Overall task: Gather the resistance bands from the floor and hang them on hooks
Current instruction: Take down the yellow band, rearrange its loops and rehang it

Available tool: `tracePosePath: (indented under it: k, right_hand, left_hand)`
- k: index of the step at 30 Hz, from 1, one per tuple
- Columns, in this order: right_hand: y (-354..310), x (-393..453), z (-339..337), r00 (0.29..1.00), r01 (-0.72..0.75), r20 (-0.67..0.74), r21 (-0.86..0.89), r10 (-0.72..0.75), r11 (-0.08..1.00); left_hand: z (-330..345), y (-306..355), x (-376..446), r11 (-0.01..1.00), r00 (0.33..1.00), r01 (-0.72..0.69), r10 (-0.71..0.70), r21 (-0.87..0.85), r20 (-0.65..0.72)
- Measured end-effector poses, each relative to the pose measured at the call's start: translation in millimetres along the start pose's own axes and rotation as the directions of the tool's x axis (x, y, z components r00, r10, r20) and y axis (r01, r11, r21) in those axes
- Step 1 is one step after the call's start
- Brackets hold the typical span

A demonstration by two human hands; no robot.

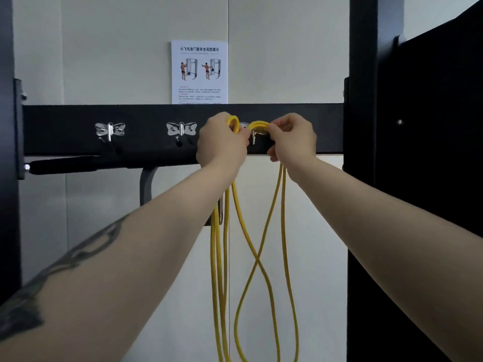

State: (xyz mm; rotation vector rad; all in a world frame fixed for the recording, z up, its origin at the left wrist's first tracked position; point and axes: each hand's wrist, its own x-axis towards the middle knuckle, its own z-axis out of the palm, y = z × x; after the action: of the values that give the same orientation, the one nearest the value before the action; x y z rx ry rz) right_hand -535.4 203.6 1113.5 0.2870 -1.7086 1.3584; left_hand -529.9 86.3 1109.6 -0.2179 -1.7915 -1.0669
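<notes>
Yellow resistance bands [283, 231] hang in long loops below a black crossbar [65, 131]. My right hand [292, 138] pinches the top of one yellow loop, which lies over a silver butterfly-shaped hook [254, 133] on the bar. My left hand [222, 142] grips the top of another yellow loop [234, 123] just left of that hook, its strands dropping behind my forearm. The two hanging strands on the right cross each other lower down. Two more silver hooks, one [181, 129] in the middle and one [109, 130] at the left, carry nothing.
The crossbar sits between black uprights [362, 178] of a gym frame against a pale wall. A printed safety notice [199, 71] is stuck above the bar. A black padded handle [62, 164] and a grey bracket [146, 184] hang under the bar at left.
</notes>
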Motion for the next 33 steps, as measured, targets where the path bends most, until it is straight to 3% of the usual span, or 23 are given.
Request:
tracePosePath:
  k: [4,8,11,19,28,33]
  right_hand:
    - [18.5,-0.8,4.0,1.000,0.026,0.003,-0.122,-0.026,0.992]
    - [31.9,-12.8,6.0,0.988,0.156,0.050,-0.224,-0.148,0.962]
    - [34.3,-20.1,7.3,0.978,0.200,0.096,-0.220,-0.183,0.955]
    - [33.9,-18.0,6.1,0.988,0.140,0.098,-0.195,-0.122,0.971]
    - [29.4,-17.8,-6.8,0.979,0.203,0.053,-0.242,-0.197,0.949]
    - [27.0,-21.0,-0.2,0.980,0.188,0.113,-0.233,-0.165,0.954]
  left_hand:
    - [8.2,-6.3,-7.0,0.914,0.980,-0.197,0.178,0.355,0.086]
    - [11.2,-15.9,-10.4,0.877,0.973,-0.228,0.185,0.424,0.140]
    - [12.6,-19.6,-13.8,0.890,0.972,-0.228,0.183,0.396,0.146]
    - [11.3,-27.2,-18.4,0.928,0.977,-0.199,0.161,0.317,0.140]
    - [2.0,-50.5,-33.2,0.989,0.990,-0.116,0.107,0.094,0.097]
    - [-2.1,-53.3,-40.7,0.993,0.994,-0.087,0.081,0.075,0.073]
